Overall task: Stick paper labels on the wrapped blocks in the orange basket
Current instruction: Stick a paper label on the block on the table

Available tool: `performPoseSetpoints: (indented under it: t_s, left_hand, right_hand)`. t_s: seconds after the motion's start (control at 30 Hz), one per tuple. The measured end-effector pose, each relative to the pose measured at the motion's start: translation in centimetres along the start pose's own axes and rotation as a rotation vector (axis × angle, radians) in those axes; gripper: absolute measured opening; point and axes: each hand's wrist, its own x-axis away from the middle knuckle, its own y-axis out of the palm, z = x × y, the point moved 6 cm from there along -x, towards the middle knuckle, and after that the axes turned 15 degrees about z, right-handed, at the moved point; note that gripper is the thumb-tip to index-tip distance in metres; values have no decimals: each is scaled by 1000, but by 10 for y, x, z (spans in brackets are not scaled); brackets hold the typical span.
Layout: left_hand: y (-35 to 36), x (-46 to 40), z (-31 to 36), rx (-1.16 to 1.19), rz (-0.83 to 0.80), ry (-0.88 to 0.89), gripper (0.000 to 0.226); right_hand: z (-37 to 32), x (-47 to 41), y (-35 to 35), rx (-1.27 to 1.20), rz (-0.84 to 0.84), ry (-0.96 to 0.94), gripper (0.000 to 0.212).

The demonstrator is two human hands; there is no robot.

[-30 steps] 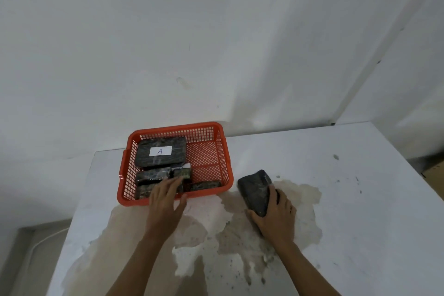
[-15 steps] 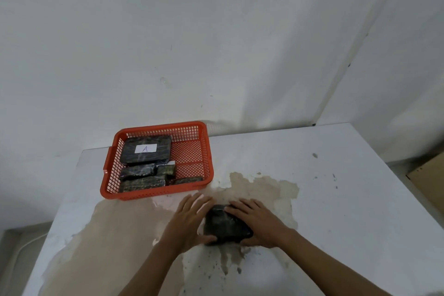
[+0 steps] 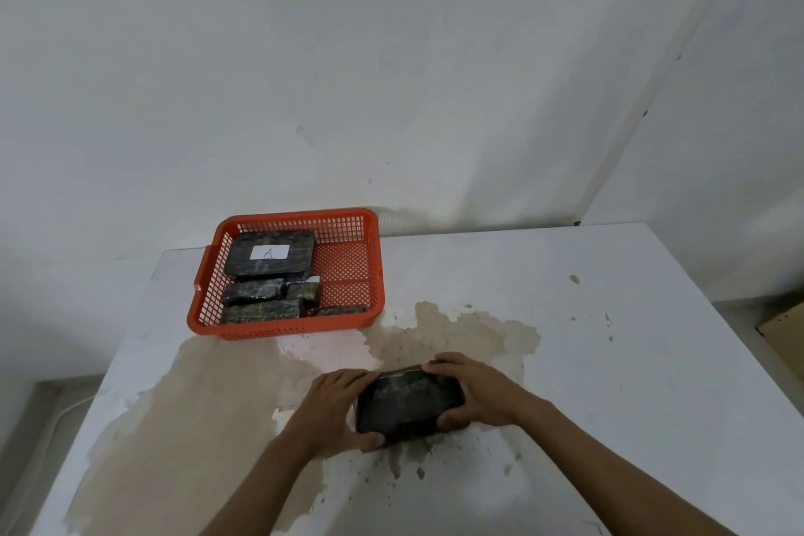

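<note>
Wrapped block [image 3: 409, 400] lies near the tabletop's [image 3: 631, 361] front edge, left hand [image 3: 337, 409] and right hand [image 3: 476, 394] clasping its ends; orange basket [image 3: 348, 274] sits toward the back-left corner.

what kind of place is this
Probably a bare storeroom or back workroom: plain white walls, a worn, stained white table, and an orange basket of wrapped blocks.

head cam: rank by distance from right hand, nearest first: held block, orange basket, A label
1. Held block: in the right hand, on the table in front.
2. Orange basket: up and left, near rim closest.
3. A label: on the block at the basket's back left.
</note>
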Motion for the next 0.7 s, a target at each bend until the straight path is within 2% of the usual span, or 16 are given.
performPoseSetpoints:
  t_s: [0.1, 0.17, 0.3, 0.37, 0.5, 0.6, 0.7]
  left_hand:
    - [-5, 12, -13, 185, -45, -122, 70]
    - [-5, 15, -18, 302, -5, -193, 64]
    - [-14, 11, -14, 323, 163, -226, 83]
    - [-17, 13, -7, 312, 207, -204, 83]
    - [-10, 18, 3, 306, 157, -158, 76]
    - [-11, 12, -7, 352, 202, -223, 63]
    - [-6, 9, -22, 424, 175, -336, 59]
  right_hand:
    - [-1, -5, -2, -193, -60, 66, 62]
    - [-3, -9, -3, -268, -64, 112, 55]
    - [0, -16, -1, -321, -5, 165, 51]
    - [1, -18, 2, -339, 34, 192, 53]
    - [-1, -19, 6, -376, 96, 218, 61]
    - [-1, -14, 9, -475, 99, 262, 69]
    - [6, -9, 17, -549, 91, 308, 75]
